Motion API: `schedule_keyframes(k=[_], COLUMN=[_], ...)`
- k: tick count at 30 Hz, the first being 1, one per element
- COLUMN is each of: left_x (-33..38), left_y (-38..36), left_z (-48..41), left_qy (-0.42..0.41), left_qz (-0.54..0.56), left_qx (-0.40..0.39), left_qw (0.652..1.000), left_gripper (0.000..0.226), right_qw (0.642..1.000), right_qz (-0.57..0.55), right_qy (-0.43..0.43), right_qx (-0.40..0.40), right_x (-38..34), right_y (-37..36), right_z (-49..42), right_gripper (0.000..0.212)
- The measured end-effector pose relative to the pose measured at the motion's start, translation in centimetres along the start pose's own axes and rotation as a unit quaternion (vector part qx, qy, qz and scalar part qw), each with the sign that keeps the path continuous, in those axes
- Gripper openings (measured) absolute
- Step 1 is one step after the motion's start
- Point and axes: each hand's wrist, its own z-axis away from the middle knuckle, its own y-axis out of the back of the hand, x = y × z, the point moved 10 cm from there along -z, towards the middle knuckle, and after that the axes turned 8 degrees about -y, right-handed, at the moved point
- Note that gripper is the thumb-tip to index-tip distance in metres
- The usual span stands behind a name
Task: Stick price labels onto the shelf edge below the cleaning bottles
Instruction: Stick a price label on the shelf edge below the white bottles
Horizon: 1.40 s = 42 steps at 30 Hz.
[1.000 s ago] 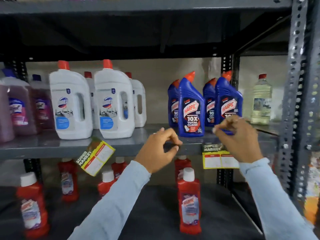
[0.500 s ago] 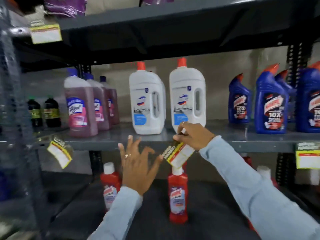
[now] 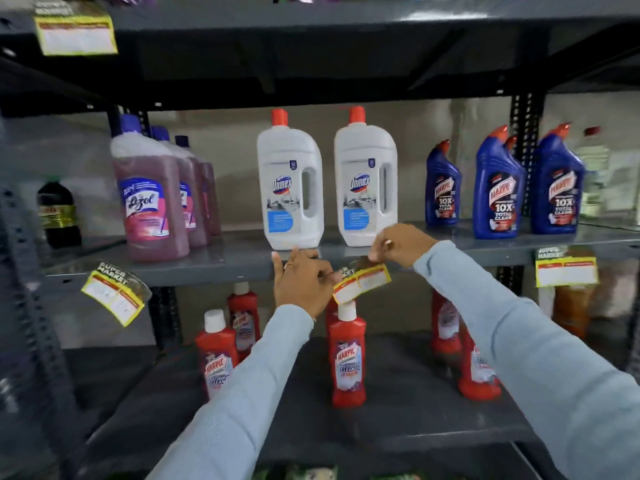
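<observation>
A yellow and red price label (image 3: 362,283) hangs tilted at the grey shelf edge (image 3: 214,270), below two white Domex bottles (image 3: 291,183). My right hand (image 3: 398,245) pinches its upper right corner. My left hand (image 3: 303,278) pinches its left end, fingers closed on it. Another label (image 3: 114,294) hangs crooked under the pink Lizol bottles (image 3: 152,199). A third label (image 3: 566,270) sits straight under the blue Harpic bottles (image 3: 498,188).
Red Harpic bottles (image 3: 347,358) stand on the dark lower shelf (image 3: 398,410). A dark bottle (image 3: 57,213) stands at far left. The top shelf carries a label (image 3: 76,34). Perforated metal uprights (image 3: 524,133) frame the rack.
My left hand has come up from open beside the middle label and closed on its left end. The label has swung closer to level. The view has shifted slightly.
</observation>
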Motion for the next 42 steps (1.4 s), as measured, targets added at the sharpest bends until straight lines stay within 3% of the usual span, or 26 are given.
schedule_keyframes(k=[4, 6, 9, 13, 18, 22, 32, 37, 42], left_x=[0.5, 0.7, 0.4, -1.8, -1.4, -1.9, -1.6, -3.1, -4.1], left_y=[-1.3, -2.4, -3.8, -2.0, 1.0, 0.6, 0.9, 1.5, 1.8], left_z=[1.0, 1.7, 3.0, 2.6, -0.4, -2.2, -2.6, -2.3, -1.7], left_qy=[-0.052, -0.070, -0.089, -0.067, -0.010, 0.039, 0.048, 0.074, 0.057], left_qz=[-0.127, -0.180, -0.198, -0.117, -0.060, 0.022, -0.028, 0.055, 0.130], left_qx=[-0.058, -0.080, -0.093, -0.067, -0.051, -0.070, -0.046, -0.018, -0.010], left_qw=[0.989, 0.978, 0.972, 0.989, 0.997, 0.996, 0.997, 0.996, 0.990], left_gripper=[0.020, 0.024, 0.023, 0.021, 0.022, 0.029, 0.034, 0.049, 0.047], right_qw=[0.999, 0.996, 0.986, 0.994, 0.982, 0.977, 0.967, 0.961, 0.962], right_qz=[-0.028, 0.021, 0.086, -0.012, -0.178, -0.203, -0.196, -0.195, -0.190], right_qy=[0.020, 0.020, 0.053, 0.026, 0.000, -0.045, -0.122, -0.153, -0.148], right_qx=[0.028, 0.088, 0.133, 0.102, 0.065, 0.054, 0.105, 0.122, 0.128], right_x=[0.8, 1.1, 0.9, 1.2, 1.7, 2.5, 3.7, 4.4, 4.1], right_y=[-2.4, -3.6, -5.5, -5.5, -1.9, -0.6, -0.7, 0.7, 1.5], right_z=[2.1, 3.0, 4.2, 3.4, 2.1, 1.0, 0.2, 0.2, 0.7], right_gripper=[0.016, 0.026, 0.022, 0.029, 0.018, 0.021, 0.027, 0.030, 0.023])
